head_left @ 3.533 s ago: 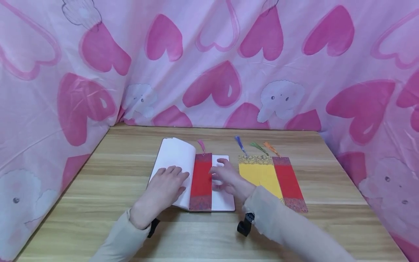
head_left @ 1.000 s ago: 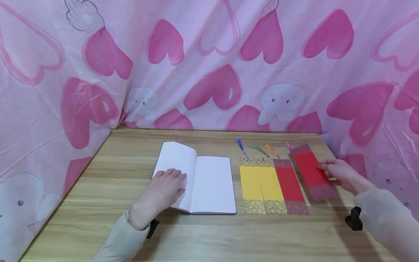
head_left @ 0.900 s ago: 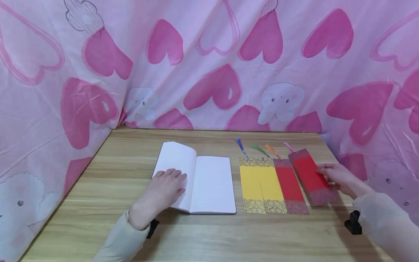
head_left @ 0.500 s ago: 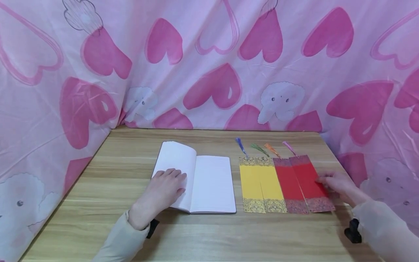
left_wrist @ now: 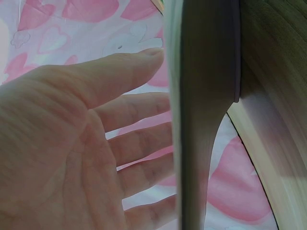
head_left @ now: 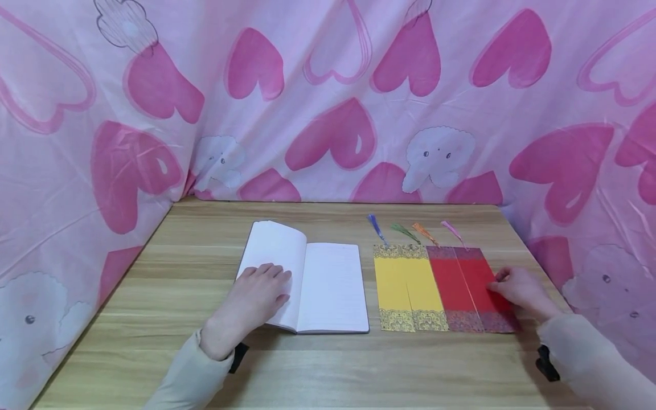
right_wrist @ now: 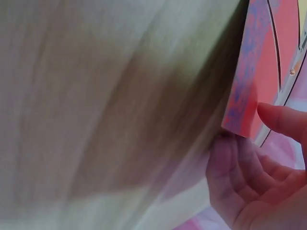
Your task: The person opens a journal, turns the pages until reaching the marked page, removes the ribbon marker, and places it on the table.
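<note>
An open notebook (head_left: 333, 287) lies left of centre, its left-hand pages raised in a curve. My left hand (head_left: 258, 293) rests on that left page with straight fingers; in the left wrist view its fingertips meet the page. To the right, my right hand (head_left: 523, 290) pinches the outer edge of a red bookmark (head_left: 484, 282) with a pink tassel (head_left: 452, 230). The right wrist view has the thumb (right_wrist: 283, 122) on its face and the other fingers under its edge. Beside it lies another red bookmark (head_left: 451, 285), its inner edge along the first.
Two yellow bookmarks (head_left: 392, 285) with patterned ends lie between the notebook and the red ones. Blue (head_left: 376, 229), green (head_left: 406, 233) and orange tassels (head_left: 425, 233) point toward the back. A pink heart-print cloth (head_left: 328, 131) encloses the wooden table (head_left: 205, 256).
The pink-tasselled red bookmark has gone from the notebook's right page to the right end of the row, lowered and drawn left against the other red one. My left hand has stayed put.
</note>
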`<act>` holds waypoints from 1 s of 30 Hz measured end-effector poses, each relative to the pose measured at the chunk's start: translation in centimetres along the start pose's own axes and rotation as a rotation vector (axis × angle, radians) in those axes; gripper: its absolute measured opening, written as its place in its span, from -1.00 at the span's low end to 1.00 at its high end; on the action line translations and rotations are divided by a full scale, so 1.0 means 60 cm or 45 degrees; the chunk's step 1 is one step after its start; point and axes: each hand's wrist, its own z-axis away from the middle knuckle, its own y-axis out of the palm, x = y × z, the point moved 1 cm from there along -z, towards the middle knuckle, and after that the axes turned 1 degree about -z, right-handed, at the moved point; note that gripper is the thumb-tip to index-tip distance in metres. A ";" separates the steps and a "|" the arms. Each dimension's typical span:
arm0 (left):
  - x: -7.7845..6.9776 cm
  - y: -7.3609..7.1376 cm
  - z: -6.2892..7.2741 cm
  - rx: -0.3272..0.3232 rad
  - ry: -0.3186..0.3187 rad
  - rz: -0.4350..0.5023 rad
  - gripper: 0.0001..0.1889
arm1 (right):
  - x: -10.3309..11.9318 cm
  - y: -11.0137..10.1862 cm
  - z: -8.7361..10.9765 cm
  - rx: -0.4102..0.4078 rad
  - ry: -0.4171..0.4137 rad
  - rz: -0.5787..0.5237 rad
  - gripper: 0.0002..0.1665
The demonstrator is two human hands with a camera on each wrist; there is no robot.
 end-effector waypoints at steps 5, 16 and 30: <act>0.001 0.002 -0.001 0.010 -0.008 0.001 -0.64 | 0.011 -0.004 -0.003 0.030 -0.026 0.152 -0.44; -0.003 -0.003 -0.003 0.001 0.002 0.015 -0.62 | 0.030 -0.009 -0.007 0.051 -0.030 0.184 -0.40; -0.010 -0.051 -0.012 -0.378 0.163 0.047 -0.65 | 0.123 0.012 0.026 -0.249 -0.312 0.145 -0.36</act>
